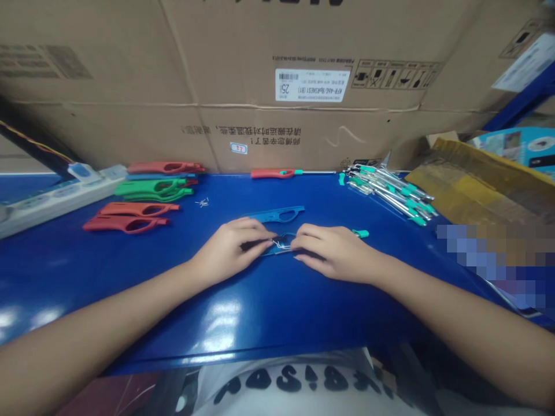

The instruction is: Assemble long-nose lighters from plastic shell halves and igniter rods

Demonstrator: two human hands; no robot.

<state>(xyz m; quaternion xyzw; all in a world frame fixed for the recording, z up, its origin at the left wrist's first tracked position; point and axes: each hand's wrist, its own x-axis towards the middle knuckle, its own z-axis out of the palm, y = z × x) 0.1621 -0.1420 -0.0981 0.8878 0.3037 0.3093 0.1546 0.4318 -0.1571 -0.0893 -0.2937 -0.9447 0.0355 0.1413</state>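
Note:
In the middle of the table, a blue lighter casing half [282,251] lies between my hands, with thin white wires [281,245] and a small dark part inside it. My left hand [234,245] pinches at its left end, thumb and forefinger together. The fingers of my right hand [332,248] are bent down over its right end and hide it. Just beyond my fingertips lies a second blue casing half [288,215], with an oval trigger opening. A teal tip [361,233] sticks out behind my right hand; whatever it joins is hidden.
Red and green casing halves [150,189] are stacked at the left, beside small screws [203,202] and a white power strip [56,199]. A red stick lighter [273,173] lies along the cardboard [243,69]. Metal lighter tubes [385,190] are heaped right, near a taped box [477,179].

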